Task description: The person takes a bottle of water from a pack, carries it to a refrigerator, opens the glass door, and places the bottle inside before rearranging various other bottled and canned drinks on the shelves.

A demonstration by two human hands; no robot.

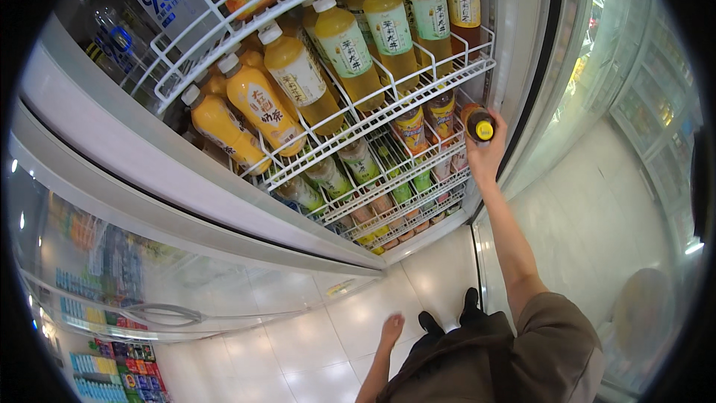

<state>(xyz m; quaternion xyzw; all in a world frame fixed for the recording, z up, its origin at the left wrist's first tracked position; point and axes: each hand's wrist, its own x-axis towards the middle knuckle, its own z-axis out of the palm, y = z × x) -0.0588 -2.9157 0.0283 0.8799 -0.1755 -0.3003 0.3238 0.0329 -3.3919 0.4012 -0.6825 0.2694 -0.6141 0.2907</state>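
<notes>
My right hand [488,151] grips a dark drink bottle with a yellow cap [484,130]. The cap points toward me, and the bottle is at the right end of a lower shelf of an open glass-door drinks fridge. Beside it on that shelf stand bottles with orange and blue labels [442,117]. Above my right hand is a white wire shelf [391,103] holding yellow tea bottles with green labels [389,28] and a reddish tea bottle [464,5]. My left hand [394,327] hangs low over the floor, fingers curled, with nothing visible in it.
Orange milk-tea bottles [263,106] fill the shelf's left part. Lower racks hold green-labelled bottles [358,159]. A glass door with a handle [162,313] stands open at left; another glass panel [582,207] is at right. Stocked goods [123,369] stand beyond the left door. Below lies tiled floor [313,341].
</notes>
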